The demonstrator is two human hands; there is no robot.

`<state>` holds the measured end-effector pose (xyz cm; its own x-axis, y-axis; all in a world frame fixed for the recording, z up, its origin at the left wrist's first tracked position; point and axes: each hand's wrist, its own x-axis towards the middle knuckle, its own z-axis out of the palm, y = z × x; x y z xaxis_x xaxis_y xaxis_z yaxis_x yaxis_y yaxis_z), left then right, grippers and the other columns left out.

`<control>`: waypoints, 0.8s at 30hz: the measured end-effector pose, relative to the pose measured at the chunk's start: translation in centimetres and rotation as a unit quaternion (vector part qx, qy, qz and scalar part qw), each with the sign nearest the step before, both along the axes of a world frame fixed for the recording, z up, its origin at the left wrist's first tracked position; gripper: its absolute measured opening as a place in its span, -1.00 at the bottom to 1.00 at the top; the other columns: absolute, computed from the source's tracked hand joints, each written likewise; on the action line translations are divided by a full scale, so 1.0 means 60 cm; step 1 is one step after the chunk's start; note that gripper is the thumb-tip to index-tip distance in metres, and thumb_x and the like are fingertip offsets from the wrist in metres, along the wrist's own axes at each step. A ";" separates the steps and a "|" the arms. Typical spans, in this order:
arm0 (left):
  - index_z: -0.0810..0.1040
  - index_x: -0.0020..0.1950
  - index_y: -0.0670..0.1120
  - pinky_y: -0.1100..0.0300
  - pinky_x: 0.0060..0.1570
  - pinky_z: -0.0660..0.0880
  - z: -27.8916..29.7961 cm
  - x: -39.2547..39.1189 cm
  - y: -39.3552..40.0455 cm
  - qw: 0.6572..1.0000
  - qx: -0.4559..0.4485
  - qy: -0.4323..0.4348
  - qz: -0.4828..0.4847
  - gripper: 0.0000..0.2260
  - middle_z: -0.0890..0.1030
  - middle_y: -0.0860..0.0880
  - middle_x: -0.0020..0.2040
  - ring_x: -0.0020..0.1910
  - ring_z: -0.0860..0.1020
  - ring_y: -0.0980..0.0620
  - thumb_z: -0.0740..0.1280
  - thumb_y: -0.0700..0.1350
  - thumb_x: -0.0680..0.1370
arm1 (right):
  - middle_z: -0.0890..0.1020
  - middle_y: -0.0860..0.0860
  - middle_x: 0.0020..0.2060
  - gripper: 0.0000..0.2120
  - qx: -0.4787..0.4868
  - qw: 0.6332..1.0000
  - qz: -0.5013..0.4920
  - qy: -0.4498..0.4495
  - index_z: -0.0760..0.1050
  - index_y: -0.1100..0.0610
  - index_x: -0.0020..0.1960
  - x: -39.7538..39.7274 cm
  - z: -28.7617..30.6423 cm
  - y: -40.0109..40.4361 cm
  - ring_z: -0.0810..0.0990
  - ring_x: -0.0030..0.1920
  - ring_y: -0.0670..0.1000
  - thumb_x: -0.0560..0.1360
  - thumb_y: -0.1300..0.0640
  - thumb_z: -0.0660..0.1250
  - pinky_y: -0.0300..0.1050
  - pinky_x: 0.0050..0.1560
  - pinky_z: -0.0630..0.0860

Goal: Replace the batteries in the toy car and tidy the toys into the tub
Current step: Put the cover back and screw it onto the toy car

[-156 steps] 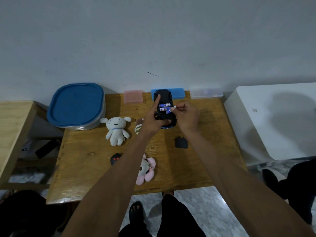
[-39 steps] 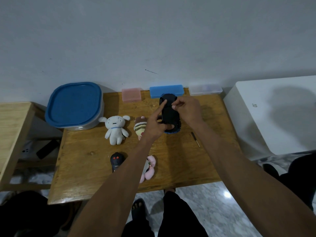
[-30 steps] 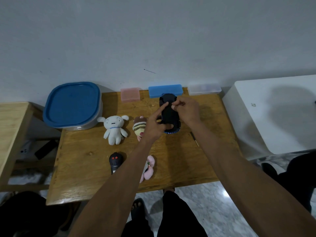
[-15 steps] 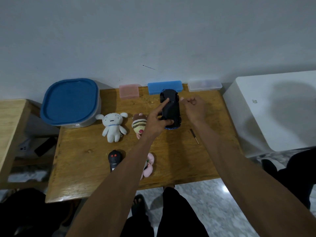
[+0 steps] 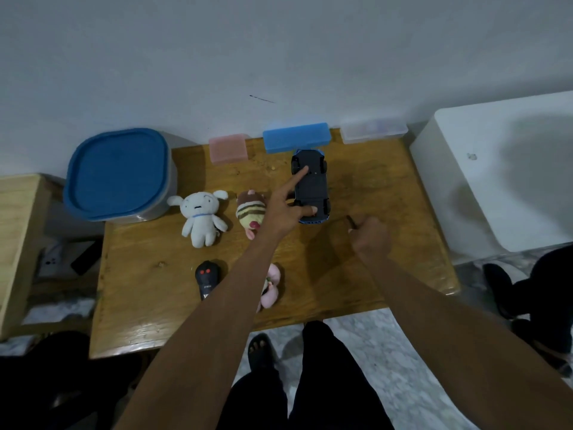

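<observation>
toy car [image 5: 311,184] lies belly-up; tub [image 5: 119,175] stays lidded, contents hidden.

The tub [image 5: 155,209] is clear grey under a blue lid [image 5: 119,172]. The toy car [image 5: 311,189] shows a black underside with blue edging. One plush [image 5: 201,217] is white with a thin blue collar; another [image 5: 250,211] has brown and cream stripes; a third [image 5: 270,288] is pink. The remote [image 5: 207,279] is black with two red buttons. Three boxes are pink [image 5: 228,148], blue [image 5: 296,138] and clear [image 5: 373,130]. The table [image 5: 372,181] is honey-brown wood.
</observation>
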<state>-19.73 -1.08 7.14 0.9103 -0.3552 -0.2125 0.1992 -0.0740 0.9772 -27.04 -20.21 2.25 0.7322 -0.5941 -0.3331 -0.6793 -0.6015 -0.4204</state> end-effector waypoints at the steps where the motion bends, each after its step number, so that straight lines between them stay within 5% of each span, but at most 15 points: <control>1: 0.41 0.50 0.11 0.08 0.19 0.61 -0.002 0.000 -0.001 1.000 0.002 -0.001 -0.002 -0.23 0.46 -0.14 0.45 0.35 0.50 -0.06 0.48 -0.47 0.42 | 0.67 0.11 -0.22 -0.91 -0.008 1.000 0.007 0.005 0.64 0.19 -0.11 -0.001 0.000 0.000 0.64 -0.22 0.09 0.52 0.18 0.40 -0.08 -0.22 0.62; 8: 0.42 0.51 0.11 -0.06 0.25 0.59 -0.004 -0.001 -0.003 1.000 0.004 0.016 0.000 -0.21 0.47 -0.11 0.45 0.36 0.50 -0.06 0.48 -0.47 0.41 | 0.67 0.05 -0.23 -0.86 0.051 0.998 -0.036 -0.016 0.68 0.15 -0.14 0.013 0.013 0.001 0.58 -0.28 0.02 0.53 0.16 0.36 -0.17 -0.26 0.56; 13: 0.41 0.52 0.11 0.06 0.17 0.62 0.013 0.002 0.000 1.000 -0.005 0.023 0.018 -0.22 0.48 -0.12 0.41 0.32 0.52 -0.08 0.48 -0.47 0.43 | 0.65 0.04 -0.23 -0.88 0.136 0.980 -0.084 -0.120 0.67 0.14 -0.08 0.052 0.076 0.002 0.62 -0.24 0.02 0.54 0.23 0.34 -0.29 -0.45 0.37; 19: 0.45 0.46 0.17 -0.15 0.21 0.59 0.031 0.010 0.001 0.999 -0.023 0.014 0.031 -0.22 0.48 -0.08 0.42 0.33 0.52 -0.09 0.50 -0.47 0.39 | 0.60 -0.08 -0.11 -0.87 0.178 0.947 -0.037 -0.264 0.58 0.14 0.12 0.119 0.185 0.025 0.58 -0.14 -0.13 0.59 0.20 0.32 -0.39 -0.25 0.48; 24: 0.44 0.48 0.19 -0.10 0.21 0.60 0.041 0.009 0.007 0.999 -0.023 0.015 0.028 -0.21 0.48 -0.06 0.43 0.33 0.51 -0.06 0.50 -0.45 0.40 | 0.68 0.08 -0.26 -0.96 0.225 0.920 0.007 -0.321 0.61 0.16 -0.07 0.143 0.227 0.048 0.64 -0.27 -0.04 0.53 0.22 0.38 -0.09 -0.14 0.65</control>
